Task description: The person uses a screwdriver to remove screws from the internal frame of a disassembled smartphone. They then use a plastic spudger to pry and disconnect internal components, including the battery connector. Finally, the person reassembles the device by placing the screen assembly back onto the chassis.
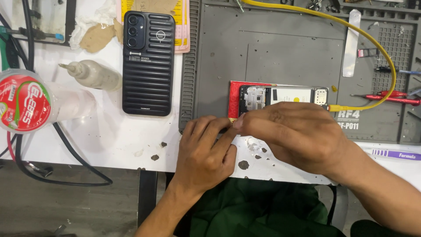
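Both forearms bare, no sleeves or rings visible; dark green garment, perhaps trousers.

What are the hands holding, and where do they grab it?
Both hands, left hand and right hand, rest on the opened phone at its near long edge; a true grip cannot be told.

a phone repair workshop: grey work mat (285,48), opened phone (280,95) (screwdrivers (390,97) alongside).

1. I see the opened phone (280,97) lying on the mat (289,52), with both my hands at its 6 o'clock edge.
2. The cable (377,48) plugs in at its 3 o'clock end.
3. A cased phone (148,66) lies on the worktop (109,136) at 9 o'clock, a bottle (94,74) beyond it.
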